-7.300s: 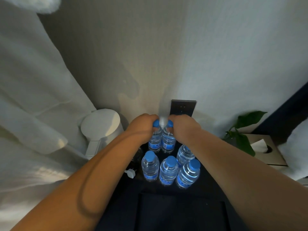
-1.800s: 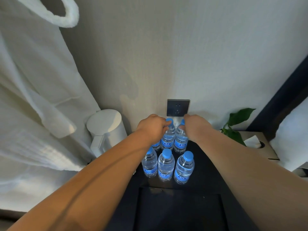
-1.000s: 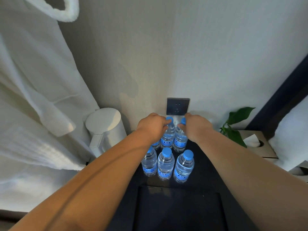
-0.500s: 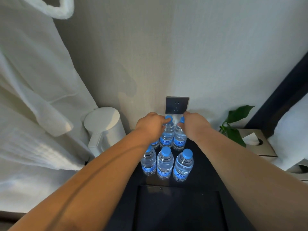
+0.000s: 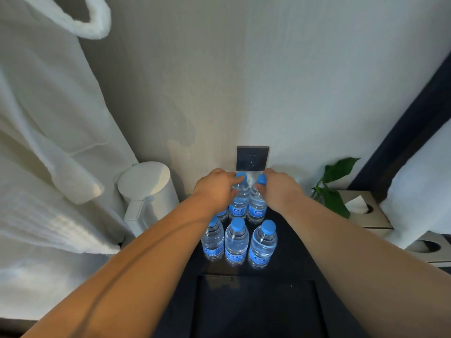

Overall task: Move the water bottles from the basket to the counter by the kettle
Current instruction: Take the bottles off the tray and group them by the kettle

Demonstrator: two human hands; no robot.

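The left hand (image 5: 214,189) curls its fingers round the blue cap of the left back bottle (image 5: 238,203), and the right hand (image 5: 280,189) grips the neck of the right back bottle (image 5: 256,208). Both bottles stand upright on the dark bench (image 5: 292,240) just right of the white kettle (image 5: 148,191). The three front bottles (image 5: 236,242), capped and full of clear water, stand just before them. At the right, a tissue pokes out of the tissue box (image 5: 366,215).

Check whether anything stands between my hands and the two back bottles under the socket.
Nothing visible. The left hand holds the cap of the left back bottle, the right hand that of the right back bottle. The front row stands nearer you, under your arms, not in the way.
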